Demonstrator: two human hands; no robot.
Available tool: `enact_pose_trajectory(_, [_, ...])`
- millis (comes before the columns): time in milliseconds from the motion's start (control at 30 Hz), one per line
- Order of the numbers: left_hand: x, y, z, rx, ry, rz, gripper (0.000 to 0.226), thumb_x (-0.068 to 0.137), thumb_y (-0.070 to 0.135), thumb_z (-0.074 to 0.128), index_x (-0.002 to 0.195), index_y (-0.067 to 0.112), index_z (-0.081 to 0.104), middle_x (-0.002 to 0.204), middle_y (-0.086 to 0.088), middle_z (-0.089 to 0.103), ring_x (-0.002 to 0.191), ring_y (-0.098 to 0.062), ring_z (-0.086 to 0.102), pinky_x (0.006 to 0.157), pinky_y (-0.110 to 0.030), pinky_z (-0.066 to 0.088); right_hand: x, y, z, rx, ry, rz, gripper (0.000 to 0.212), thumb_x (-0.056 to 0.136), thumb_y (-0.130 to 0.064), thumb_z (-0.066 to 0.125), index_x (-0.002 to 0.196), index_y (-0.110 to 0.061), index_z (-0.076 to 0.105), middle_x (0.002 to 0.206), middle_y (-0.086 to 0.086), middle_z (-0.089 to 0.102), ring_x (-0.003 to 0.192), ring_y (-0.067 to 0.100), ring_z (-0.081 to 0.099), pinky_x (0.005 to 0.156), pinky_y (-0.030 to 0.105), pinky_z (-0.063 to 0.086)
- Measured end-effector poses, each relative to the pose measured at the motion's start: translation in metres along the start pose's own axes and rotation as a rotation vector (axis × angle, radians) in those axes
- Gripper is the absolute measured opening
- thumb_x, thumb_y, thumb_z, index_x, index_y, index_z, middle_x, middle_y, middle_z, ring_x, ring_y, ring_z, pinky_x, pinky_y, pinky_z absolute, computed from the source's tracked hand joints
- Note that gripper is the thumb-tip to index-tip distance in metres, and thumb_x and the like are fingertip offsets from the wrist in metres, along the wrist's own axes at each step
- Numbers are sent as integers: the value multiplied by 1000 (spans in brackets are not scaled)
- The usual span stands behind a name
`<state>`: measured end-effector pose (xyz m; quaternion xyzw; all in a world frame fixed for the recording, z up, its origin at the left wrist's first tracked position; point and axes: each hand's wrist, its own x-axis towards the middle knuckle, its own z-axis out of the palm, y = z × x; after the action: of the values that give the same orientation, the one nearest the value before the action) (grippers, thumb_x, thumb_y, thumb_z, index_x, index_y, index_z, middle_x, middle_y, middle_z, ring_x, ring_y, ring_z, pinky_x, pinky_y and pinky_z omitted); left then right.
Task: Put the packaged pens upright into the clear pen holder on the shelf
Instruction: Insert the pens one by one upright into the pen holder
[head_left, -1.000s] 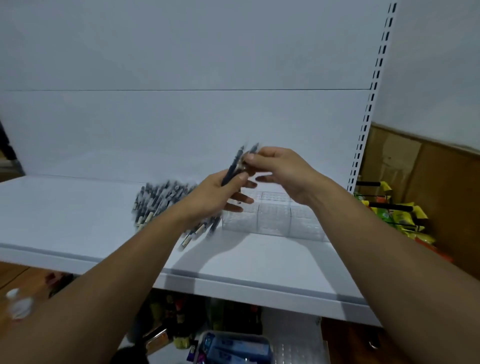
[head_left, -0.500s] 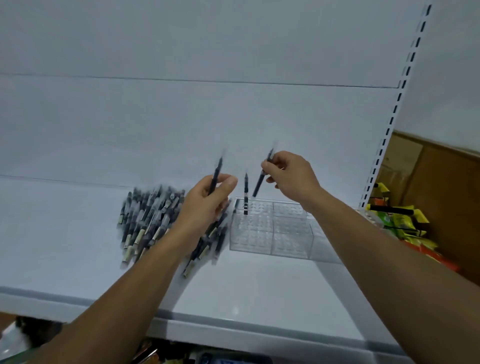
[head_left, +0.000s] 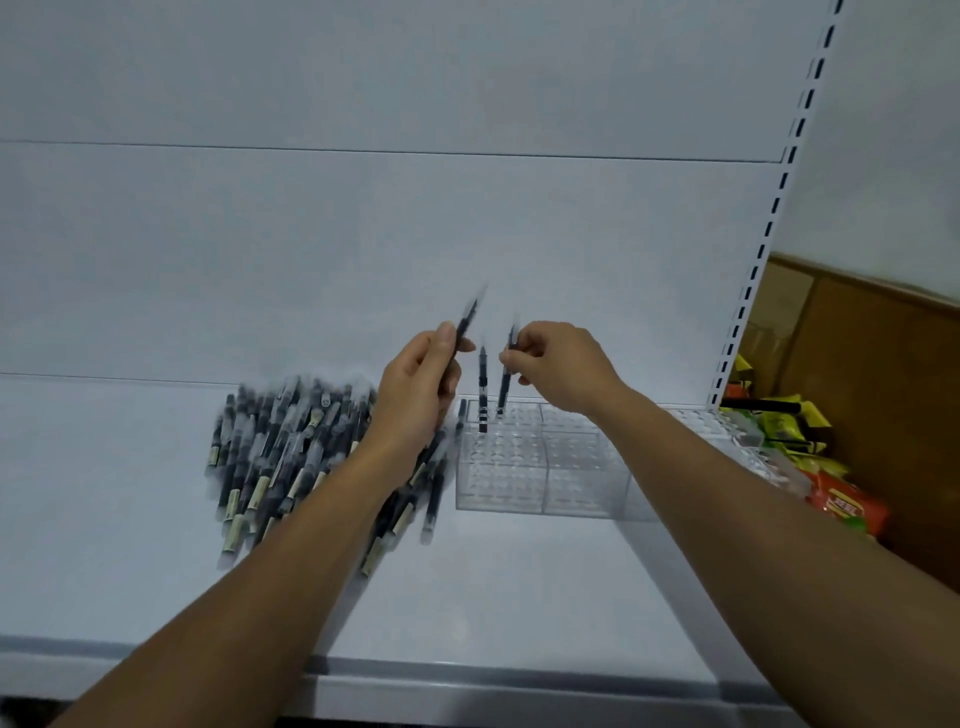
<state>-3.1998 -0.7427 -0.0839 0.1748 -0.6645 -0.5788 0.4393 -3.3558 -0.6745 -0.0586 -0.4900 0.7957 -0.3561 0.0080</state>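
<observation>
From the head camera I judge the job barely begun: one slim dark packaged pen (head_left: 483, 384) stands in the clear gridded plastic pen holder (head_left: 519, 483) on the white shelf (head_left: 519, 587), my right hand (head_left: 558, 364) pinches a second pen (head_left: 503, 389) down into it, my left hand (head_left: 418, 397) grips a third pen (head_left: 466, 325) (blurred), and the big loose heap of pens (head_left: 291, 452) beside it waits.

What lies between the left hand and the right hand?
In the head view, one upright pen stands in the clear pen holder between the left hand, gripping a second pen, and the right hand, pinching a third pen.
</observation>
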Motion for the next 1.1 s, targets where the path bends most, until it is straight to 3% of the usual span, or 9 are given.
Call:
enact_pose_trajectory(167, [-6, -12, -8, -58, -15, 4, 28, 102, 24, 43, 93, 14, 67, 66, 1, 45, 53, -11, 32, 48, -22, 24, -4, 1, 18, -123, -71, 70, 18, 91, -38, 62, 87, -22, 67, 94, 1, 71, 91, 22, 66, 82, 36, 53])
enact_pose_trajectory(333, [-7, -17, -10, -13, -40, 32, 19, 100, 19, 49, 98, 14, 67, 68, 4, 51, 54, -8, 39, 49, -18, 32, -24, 3, 7, -69, 17, 95, 27, 89, -29, 63, 115, -22, 68, 110, -6, 69, 105, 16, 61, 93, 33, 49])
enact_pose_trajectory(433, [-6, -18, -5, -4, -44, 35, 14, 97, 21, 56, 98, 16, 69, 69, 9, 56, 58, -6, 45, 54, -17, 38, -37, -6, -6, 137, 137, 16, 13, 89, -24, 62, 99, -26, 71, 93, -14, 68, 88, 8, 63, 79, 25, 50])
enact_pose_trajectory(533, [-5, -17, -1, 45, -71, 64, 11, 94, 21, 60, 98, 20, 71, 69, 13, 60, 61, -3, 48, 59, -15, 42, -48, -17, -13, 429, -56, 4, 9, 89, -32, 67, 94, -25, 72, 88, -13, 69, 75, 5, 64, 65, 20, 49])
enact_pose_trajectory(700, [-2, -18, 2, 71, -144, 80, 14, 92, 21, 63, 103, 20, 72, 77, 11, 67, 67, -5, 53, 65, -16, 47, -51, -12, -7, 558, 10, 43, 14, 90, -33, 67, 84, -21, 72, 74, -16, 65, 66, 0, 61, 59, 16, 48])
enact_pose_trajectory(767, [0, -21, 1, 106, -144, 70, 15, 90, 27, 66, 103, 25, 71, 88, 5, 70, 76, -12, 60, 73, -22, 52, -47, -12, -5, 608, 28, 56, 14, 91, -27, 67, 88, -15, 71, 78, -10, 69, 68, 1, 64, 59, 16, 50])
enact_pose_trajectory(867, [6, -29, -7, 336, -56, 92, 17, 87, 38, 67, 102, 30, 68, 98, 11, 69, 92, -8, 63, 82, -27, 52, -36, -9, -13, 694, 120, 88, 12, 93, -20, 64, 90, -8, 65, 84, -3, 73, 69, 4, 68, 60, 18, 52])
enact_pose_trajectory(933, [9, -33, -14, 529, -46, 54, 24, 86, 45, 65, 106, 32, 64, 106, 18, 64, 100, -2, 58, 87, -25, 46, -29, -3, -20, 616, 181, 104, 11, 94, -21, 63, 87, -12, 62, 83, -3, 74, 69, 6, 69, 61, 21, 53])
enact_pose_trajectory(1100, [13, -40, -19, 751, -195, -127, 49, 85, 57, 60, 127, 30, 60, 123, 17, 61, 111, -6, 54, 99, -31, 42, -16, 12, -15, 335, 185, 92, 14, 94, -27, 63, 92, -12, 64, 87, -1, 73, 73, 7, 70, 72, 34, 57])
